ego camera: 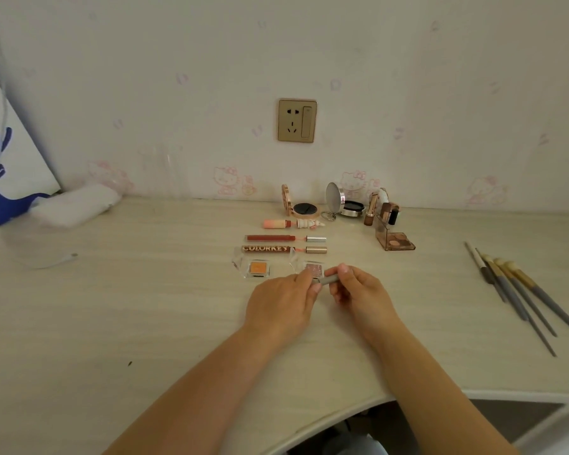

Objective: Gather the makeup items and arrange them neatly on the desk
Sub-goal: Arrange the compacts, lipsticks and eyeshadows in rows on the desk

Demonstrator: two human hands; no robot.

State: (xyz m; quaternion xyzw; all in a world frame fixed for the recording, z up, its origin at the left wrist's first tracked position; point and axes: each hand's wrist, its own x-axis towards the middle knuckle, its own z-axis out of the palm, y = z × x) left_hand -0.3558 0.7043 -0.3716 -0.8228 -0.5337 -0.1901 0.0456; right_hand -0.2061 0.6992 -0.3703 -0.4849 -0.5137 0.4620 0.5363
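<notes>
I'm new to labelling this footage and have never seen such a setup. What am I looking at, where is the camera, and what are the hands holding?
There is no machine here. A camera worn on a person's head looks down at their own bare hands over a pale desk. The left hand and right hand together pinch a small grey tube. Behind them lie lip gloss tubes in a row, two small clear eyeshadow pots, open compacts by the wall, and brushes to the right.
</notes>
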